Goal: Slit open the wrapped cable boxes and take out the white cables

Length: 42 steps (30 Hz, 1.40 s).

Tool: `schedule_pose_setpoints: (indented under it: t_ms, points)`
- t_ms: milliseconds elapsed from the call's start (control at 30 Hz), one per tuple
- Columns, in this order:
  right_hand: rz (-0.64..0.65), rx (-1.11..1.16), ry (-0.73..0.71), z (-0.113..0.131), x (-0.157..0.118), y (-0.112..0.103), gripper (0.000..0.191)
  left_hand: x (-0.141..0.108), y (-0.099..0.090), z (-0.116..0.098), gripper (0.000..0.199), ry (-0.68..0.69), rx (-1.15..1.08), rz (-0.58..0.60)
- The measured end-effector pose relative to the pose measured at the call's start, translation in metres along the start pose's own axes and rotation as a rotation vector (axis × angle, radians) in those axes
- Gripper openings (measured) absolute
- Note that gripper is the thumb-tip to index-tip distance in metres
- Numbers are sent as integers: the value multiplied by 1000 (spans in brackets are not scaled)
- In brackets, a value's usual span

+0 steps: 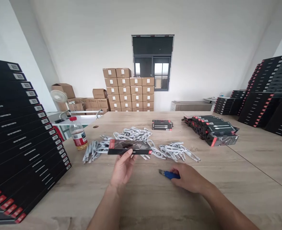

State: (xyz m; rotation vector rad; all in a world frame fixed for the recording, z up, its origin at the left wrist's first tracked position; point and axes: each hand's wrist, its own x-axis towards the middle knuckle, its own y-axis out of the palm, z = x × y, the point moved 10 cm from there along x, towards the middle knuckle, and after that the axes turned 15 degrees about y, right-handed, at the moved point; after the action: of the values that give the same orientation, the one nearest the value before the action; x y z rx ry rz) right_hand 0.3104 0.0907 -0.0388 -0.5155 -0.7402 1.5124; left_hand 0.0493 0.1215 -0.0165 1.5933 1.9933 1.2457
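Observation:
My left hand [123,167] grips a slim black-and-red cable box [129,147] with a clear window, thumb on its near edge. The box is held level above the table. My right hand [187,177] is closed around a blue utility knife [171,175], low over the wood, its tip pointing left. Behind the held box lies a heap of white cables [136,134], partly hidden by it. A second bunch of white cables [176,150] lies to the right, and a smaller bundle of cables [93,150] to the left.
One small black box [162,125] stands beyond the cables. A pile of black-and-red boxes [215,127] lies at right. Tall stacks of black boxes rise at left [23,137] and right [258,108]. A red-capped bottle [78,135] stands left. Brown cartons [124,90] line the wall.

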Motion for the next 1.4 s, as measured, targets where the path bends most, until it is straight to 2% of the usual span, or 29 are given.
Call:
schedule_pose_setpoints:
  t_ms: [100,167,233,333,467,633,700,833,1000,1100,1267,1400]
  points:
    - [-150,104,75,-8,7,-17,7,2,1,-8,65,39,33,1]
    - [-262,245,90,-8,7,-29,16,0,5,-8,74,47,52,8]
    - [-302,364,74,0,3,-32,24,-5,10,-5,82,39,75,41]
    - [-248,403,29,20,-6,-19,23,-13,20,4,87,31,172,148]
    - [-160,338,-39,46,-17,-1,16,-22,24,12,80,11,262,240]
    - [-141,339,-48,57,-20,5,11,-26,36,8,71,53,526,388]
    - [-134,356,-50,59,-21,6,10,-29,40,8,75,66,577,429]
    - [-98,407,14,56,-19,12,11,-35,50,6,84,96,509,475]
    - [-81,503,86,49,-13,17,17,-42,66,-2,78,151,514,487]
    - [-84,531,83,47,-12,19,16,-44,75,-9,77,238,602,533]
    - [-100,591,29,48,-15,19,22,-42,73,-10,80,408,796,664]
    - [-109,591,25,47,-16,18,26,-38,72,-12,76,492,877,716]
